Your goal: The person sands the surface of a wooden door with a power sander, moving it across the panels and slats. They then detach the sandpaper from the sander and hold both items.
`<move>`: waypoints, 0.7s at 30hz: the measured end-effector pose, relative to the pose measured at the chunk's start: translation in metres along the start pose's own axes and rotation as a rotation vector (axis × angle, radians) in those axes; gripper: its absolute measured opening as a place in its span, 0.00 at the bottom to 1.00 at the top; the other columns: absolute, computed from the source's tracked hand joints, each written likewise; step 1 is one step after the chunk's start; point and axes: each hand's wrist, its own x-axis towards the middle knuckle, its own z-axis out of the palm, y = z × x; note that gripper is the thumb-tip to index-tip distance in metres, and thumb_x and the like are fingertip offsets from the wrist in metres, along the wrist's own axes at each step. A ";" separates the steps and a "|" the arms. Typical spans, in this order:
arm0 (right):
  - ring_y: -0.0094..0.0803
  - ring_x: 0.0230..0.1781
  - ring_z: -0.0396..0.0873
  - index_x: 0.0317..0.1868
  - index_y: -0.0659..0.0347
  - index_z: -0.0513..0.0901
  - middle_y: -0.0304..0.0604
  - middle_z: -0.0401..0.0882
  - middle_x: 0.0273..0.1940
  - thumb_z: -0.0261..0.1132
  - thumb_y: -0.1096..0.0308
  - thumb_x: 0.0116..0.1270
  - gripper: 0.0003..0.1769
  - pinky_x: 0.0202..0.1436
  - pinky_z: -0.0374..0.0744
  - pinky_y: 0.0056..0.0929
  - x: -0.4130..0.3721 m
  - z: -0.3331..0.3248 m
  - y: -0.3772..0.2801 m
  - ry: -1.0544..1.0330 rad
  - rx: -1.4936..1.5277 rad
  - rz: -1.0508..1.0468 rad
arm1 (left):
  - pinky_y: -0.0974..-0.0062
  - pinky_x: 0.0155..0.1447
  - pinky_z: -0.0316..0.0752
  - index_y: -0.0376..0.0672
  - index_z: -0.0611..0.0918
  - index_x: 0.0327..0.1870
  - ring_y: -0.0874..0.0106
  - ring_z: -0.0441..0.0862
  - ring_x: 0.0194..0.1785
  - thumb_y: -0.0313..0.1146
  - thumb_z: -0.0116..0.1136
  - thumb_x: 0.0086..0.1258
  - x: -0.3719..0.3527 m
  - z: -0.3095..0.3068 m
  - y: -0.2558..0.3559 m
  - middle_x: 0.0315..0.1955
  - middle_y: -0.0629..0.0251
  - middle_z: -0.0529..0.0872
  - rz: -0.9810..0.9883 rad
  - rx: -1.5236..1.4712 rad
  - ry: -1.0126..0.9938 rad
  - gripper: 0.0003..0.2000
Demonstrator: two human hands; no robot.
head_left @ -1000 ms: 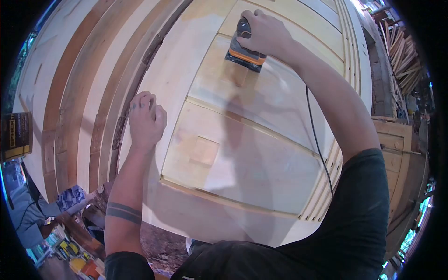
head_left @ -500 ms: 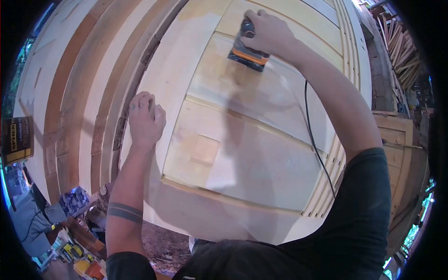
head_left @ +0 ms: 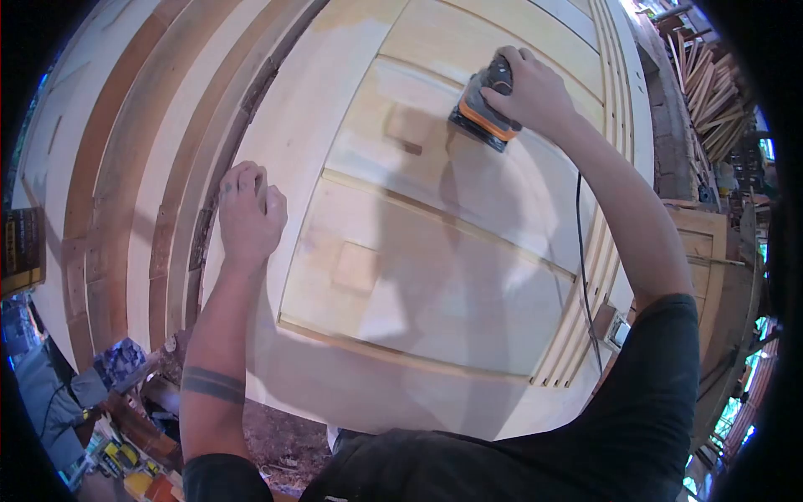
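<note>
Watching remotely: right hand (head_left: 535, 96) clamped round orange sander (head_left: 483, 113), which slid right across upper panel (head_left: 468, 192) since a second ago (cord (head_left: 580, 251) dangling along arm). Left hand (head_left: 247, 213) curled, braced on door edge, hasn't budged. Guessing sanding pass heading toward right side.

Most of the grey-and-orange palm sander (head_left: 478, 119) sits under the right hand (head_left: 539, 96), so its top is hidden. The thin black power cord (head_left: 579, 243) vanishes behind the forearm. The yellow-and-black box (head_left: 21, 251) at 9 o'clock is cut off, lettering unreadable. The colourful clutter (head_left: 117, 456) at 7 o'clock is way too blurry to identify.
</note>
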 end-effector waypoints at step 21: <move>0.57 0.43 0.84 0.46 0.67 0.79 0.62 0.82 0.41 0.66 0.54 0.57 0.24 0.47 0.83 0.51 0.088 -0.003 -0.105 0.051 0.178 -0.163 | 0.54 0.61 0.71 0.37 0.76 0.49 0.50 0.74 0.58 0.29 0.59 0.62 -0.001 0.000 -0.001 0.53 0.50 0.77 0.006 -0.083 0.049 0.15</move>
